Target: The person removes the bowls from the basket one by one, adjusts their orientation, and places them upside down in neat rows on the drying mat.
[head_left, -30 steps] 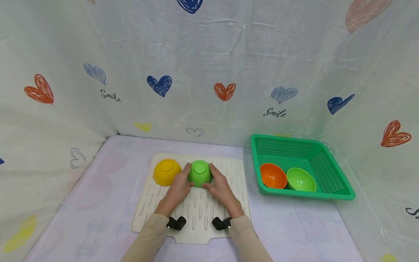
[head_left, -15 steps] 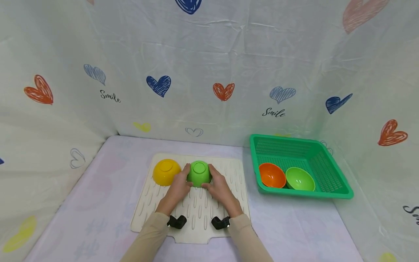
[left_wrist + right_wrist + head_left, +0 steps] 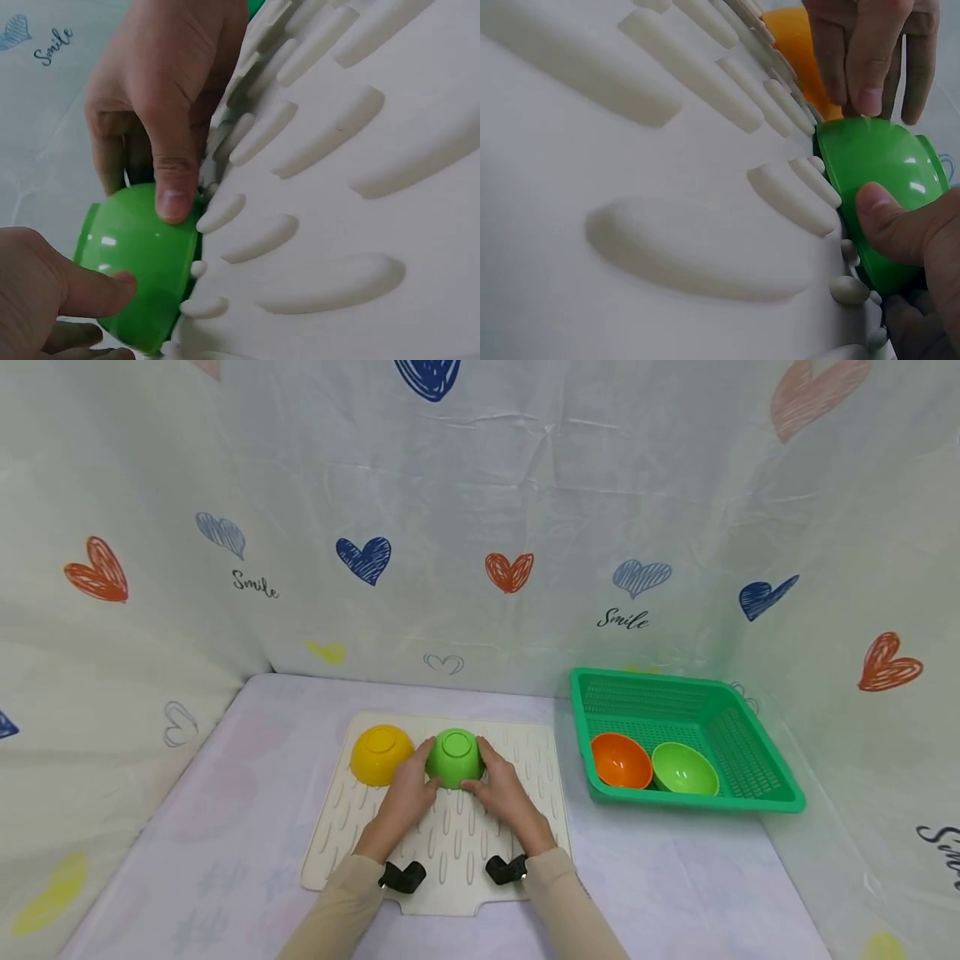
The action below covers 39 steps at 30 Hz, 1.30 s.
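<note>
My two hands cup a green bowl (image 3: 454,757) that sits upside down on a white ribbed mat (image 3: 442,852), just right of an upturned yellow bowl (image 3: 381,753). The green one rests with its rim on the mat's raised ridges.

The bowl looks smooth and glossy, so I judge it could slip from my fingertips if I lift with so light a hold. Its rim might also catch on a ridge and tip. The yellow bowl stands so near that my left hand could knock it.

My left hand (image 3: 406,792) curls around the bowl's left side, thumb pressed on its wall in the left wrist view (image 3: 94,289). My right hand (image 3: 501,790) curls around the right side, thumb on the wall (image 3: 889,225), fingers behind. Neither hand is closed tight; both are bent to the bowl's curve.

A green basket (image 3: 757,797) stands well apart to the right, holding an orange bowl (image 3: 621,761) and another green one (image 3: 685,769).
</note>
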### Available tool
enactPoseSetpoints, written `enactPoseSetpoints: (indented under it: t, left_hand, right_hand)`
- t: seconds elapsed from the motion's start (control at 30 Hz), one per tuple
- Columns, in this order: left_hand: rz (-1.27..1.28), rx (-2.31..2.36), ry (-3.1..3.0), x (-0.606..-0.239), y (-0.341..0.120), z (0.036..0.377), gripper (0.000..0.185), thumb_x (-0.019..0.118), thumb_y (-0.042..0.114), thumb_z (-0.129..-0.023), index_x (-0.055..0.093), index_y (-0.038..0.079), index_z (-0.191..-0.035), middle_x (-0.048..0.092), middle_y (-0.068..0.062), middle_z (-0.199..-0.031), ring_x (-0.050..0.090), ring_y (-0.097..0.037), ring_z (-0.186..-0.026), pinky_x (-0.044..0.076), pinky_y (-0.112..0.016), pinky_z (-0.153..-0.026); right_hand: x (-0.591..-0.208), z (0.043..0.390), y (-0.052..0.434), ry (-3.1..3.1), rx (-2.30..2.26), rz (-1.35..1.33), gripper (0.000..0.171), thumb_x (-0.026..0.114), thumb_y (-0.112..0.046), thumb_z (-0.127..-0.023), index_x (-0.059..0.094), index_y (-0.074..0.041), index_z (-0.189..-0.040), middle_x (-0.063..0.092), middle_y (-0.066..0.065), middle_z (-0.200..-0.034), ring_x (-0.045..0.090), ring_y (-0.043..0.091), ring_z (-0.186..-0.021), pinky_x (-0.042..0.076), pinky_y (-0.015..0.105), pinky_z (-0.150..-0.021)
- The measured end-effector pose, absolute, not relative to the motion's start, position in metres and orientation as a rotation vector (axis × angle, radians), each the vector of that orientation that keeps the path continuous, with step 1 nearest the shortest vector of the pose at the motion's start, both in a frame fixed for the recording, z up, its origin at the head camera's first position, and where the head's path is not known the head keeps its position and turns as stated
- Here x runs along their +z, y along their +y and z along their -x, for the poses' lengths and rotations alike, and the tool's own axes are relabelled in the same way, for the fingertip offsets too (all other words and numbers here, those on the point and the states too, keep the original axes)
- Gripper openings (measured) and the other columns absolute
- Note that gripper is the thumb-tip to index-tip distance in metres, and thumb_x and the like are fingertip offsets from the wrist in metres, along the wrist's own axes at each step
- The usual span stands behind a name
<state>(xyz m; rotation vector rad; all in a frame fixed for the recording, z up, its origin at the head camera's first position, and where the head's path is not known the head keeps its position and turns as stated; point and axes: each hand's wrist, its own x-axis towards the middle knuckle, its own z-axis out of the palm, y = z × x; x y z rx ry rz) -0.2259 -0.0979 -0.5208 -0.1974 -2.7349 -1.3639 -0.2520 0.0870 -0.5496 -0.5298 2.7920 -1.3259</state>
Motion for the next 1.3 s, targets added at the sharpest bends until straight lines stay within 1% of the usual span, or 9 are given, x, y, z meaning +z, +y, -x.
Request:
enactPoseSetpoints:
  t: [0.2,0.43,0.6,0.7,0.8,0.93,1.07,1.17,1.3]
  left_hand:
    - [0.243,-1.316,-2.655,-0.495,-0.106,0.215,0.060,0.072,-0.004,-0.090,0.052,-0.003,-0.146,0.059,-0.028,-0.142,0.063,-0.047,-0.121,0.057,-0.056,-0.097]
    - [0.274,-1.366,-2.469,-0.479,-0.127,0.205,0.054,0.075,-0.006,-0.088,0.060,0.001,-0.140,0.062,-0.024,-0.139,0.059,-0.043,-0.130,0.059,-0.049,-0.095]
    - [0.230,-1.239,-2.365,-0.478,-0.151,0.208,0.055,0.077,-0.005,-0.087,0.060,0.000,-0.139,0.062,-0.023,-0.139,0.057,-0.041,-0.131,0.056,-0.055,-0.098]
    - [0.164,-1.208,-2.380,-0.481,-0.165,0.209,0.059,0.075,0.002,-0.090,0.054,0.001,-0.145,0.053,-0.023,-0.149,0.049,-0.042,-0.139,0.046,-0.061,-0.109]
    - [0.089,-1.220,-2.431,-0.486,-0.178,0.208,0.068,0.072,0.009,-0.093,0.043,0.002,-0.154,0.039,-0.025,-0.160,0.035,-0.045,-0.149,0.032,-0.065,-0.118]
    - [0.003,-1.260,-2.533,-0.494,-0.192,0.207,0.083,0.067,0.016,-0.097,0.019,0.002,-0.163,0.019,-0.027,-0.168,0.019,-0.048,-0.155,0.022,-0.067,-0.122]
    - [-0.125,-1.302,-2.694,-0.500,-0.201,0.204,0.097,0.063,0.021,-0.099,-0.006,0.004,-0.164,0.002,-0.028,-0.170,0.005,-0.051,-0.156,0.015,-0.069,-0.123]
    - [-0.220,-1.284,-2.813,-0.505,-0.205,0.201,0.098,0.061,0.021,-0.100,-0.012,-0.002,-0.161,0.000,-0.033,-0.168,0.005,-0.054,-0.154,0.016,-0.069,-0.123]
    - [-0.284,-1.226,-2.885,-0.510,-0.208,0.201,0.088,0.059,0.017,-0.099,0.001,-0.014,-0.158,0.014,-0.041,-0.162,0.018,-0.057,-0.150,0.025,-0.066,-0.121]
  right_hand:
    - [-0.550,0.252,0.089,2.790,-1.334,0.541,0.087,0.078,-0.014,-0.091,0.028,0.007,-0.158,0.033,0.026,-0.163,0.035,0.038,-0.151,0.035,0.049,-0.122]
    - [-0.551,0.251,0.090,2.770,-1.332,0.550,0.087,0.076,-0.015,-0.092,0.025,0.005,-0.160,0.031,0.024,-0.164,0.033,0.035,-0.153,0.032,0.048,-0.123]
    - [-0.551,0.251,0.090,2.768,-1.337,0.555,0.088,0.076,-0.015,-0.093,0.024,0.004,-0.161,0.029,0.025,-0.165,0.031,0.035,-0.153,0.031,0.048,-0.124]
    - [-0.551,0.250,0.091,2.761,-1.343,0.553,0.088,0.076,-0.016,-0.093,0.023,0.003,-0.161,0.028,0.024,-0.166,0.030,0.035,-0.154,0.030,0.048,-0.124]
    - [-0.551,0.250,0.091,2.760,-1.342,0.554,0.088,0.075,-0.016,-0.094,0.022,0.004,-0.161,0.028,0.024,-0.166,0.030,0.034,-0.154,0.030,0.048,-0.124]
    - [-0.552,0.249,0.092,2.769,-1.343,0.576,0.088,0.075,-0.016,-0.094,0.022,0.005,-0.161,0.028,0.025,-0.166,0.030,0.036,-0.154,0.030,0.050,-0.124]
    - [-0.554,0.249,0.092,2.771,-1.348,0.589,0.087,0.075,-0.016,-0.094,0.023,0.005,-0.161,0.028,0.025,-0.166,0.030,0.036,-0.154,0.030,0.051,-0.124]
    - [-0.554,0.249,0.092,2.765,-1.340,0.589,0.087,0.074,-0.017,-0.094,0.022,0.004,-0.161,0.027,0.024,-0.166,0.029,0.036,-0.154,0.030,0.050,-0.124]
    - [-0.555,0.249,0.092,2.763,-1.324,0.576,0.087,0.074,-0.019,-0.095,0.022,0.003,-0.161,0.026,0.022,-0.167,0.028,0.035,-0.155,0.030,0.049,-0.125]
